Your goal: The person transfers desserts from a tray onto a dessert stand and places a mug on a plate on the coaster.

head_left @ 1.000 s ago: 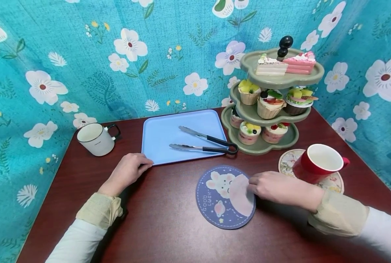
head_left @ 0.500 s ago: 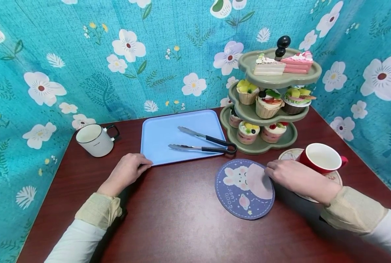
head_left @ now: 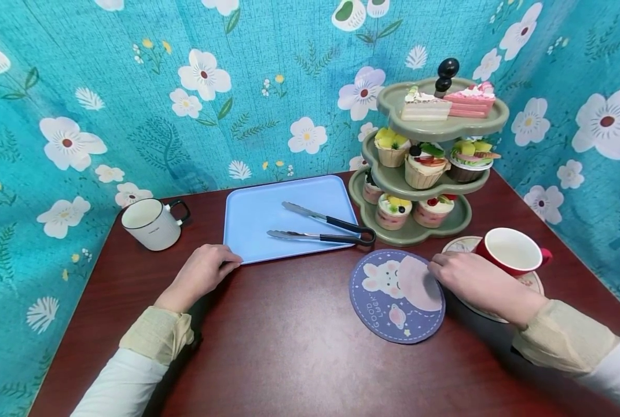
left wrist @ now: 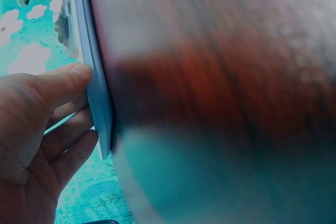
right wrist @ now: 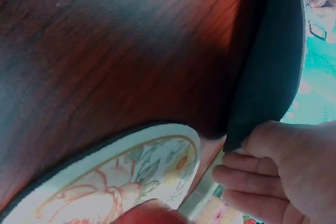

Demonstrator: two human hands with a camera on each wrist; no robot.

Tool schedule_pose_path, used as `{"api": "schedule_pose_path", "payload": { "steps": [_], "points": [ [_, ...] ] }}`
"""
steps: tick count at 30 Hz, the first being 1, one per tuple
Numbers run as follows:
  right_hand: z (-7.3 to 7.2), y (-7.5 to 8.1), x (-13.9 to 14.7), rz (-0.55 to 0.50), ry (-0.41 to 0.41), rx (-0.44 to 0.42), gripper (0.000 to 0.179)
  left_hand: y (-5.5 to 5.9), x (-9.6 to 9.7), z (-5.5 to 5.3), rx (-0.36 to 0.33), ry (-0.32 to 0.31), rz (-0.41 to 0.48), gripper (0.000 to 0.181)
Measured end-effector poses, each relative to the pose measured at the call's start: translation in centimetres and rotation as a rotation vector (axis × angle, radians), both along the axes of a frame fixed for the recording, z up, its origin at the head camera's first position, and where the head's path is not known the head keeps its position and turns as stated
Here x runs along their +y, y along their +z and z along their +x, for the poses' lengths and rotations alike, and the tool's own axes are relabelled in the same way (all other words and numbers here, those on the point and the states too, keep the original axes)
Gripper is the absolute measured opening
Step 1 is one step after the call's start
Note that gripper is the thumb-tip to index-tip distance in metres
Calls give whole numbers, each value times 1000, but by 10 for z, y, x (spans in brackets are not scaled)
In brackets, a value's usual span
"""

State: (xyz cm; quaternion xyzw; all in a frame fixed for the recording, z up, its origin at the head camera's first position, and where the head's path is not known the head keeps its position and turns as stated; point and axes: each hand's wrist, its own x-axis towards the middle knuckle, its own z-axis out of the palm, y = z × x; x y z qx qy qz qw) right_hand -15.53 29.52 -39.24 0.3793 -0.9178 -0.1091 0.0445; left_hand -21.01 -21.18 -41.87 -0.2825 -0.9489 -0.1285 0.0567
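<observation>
My left hand grips the near left corner of the light blue tray; in the left wrist view the thumb presses on the rim, with the fingers behind it. A pair of metal tongs with black handles lies spread on the tray. My right hand pinches the right edge of a round purple placemat printed with a white rabbit. In the right wrist view the placemat's dark underside shows, tilted up off the table on this side. A flowered round coaster lies beside the hand.
A red mug with a white inside stands on the coaster. Behind is a three-tier green stand with cakes and cupcakes. A white mug stands at the back left. Bare dark wooden table lies between the arms.
My right hand has carried the placemat to the right and slightly back, toward the coaster, with only a small shift in the last half second. The left hand and tray have stayed put.
</observation>
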Motion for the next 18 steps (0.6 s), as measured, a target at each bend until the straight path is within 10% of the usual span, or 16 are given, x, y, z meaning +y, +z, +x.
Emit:
{"api": "schedule_pose_path", "payload": {
  "steps": [18],
  "points": [
    [-3,-9,7,-6,-22,-24,36,0,0,1,-2,5,-9,13]
  ]
}}
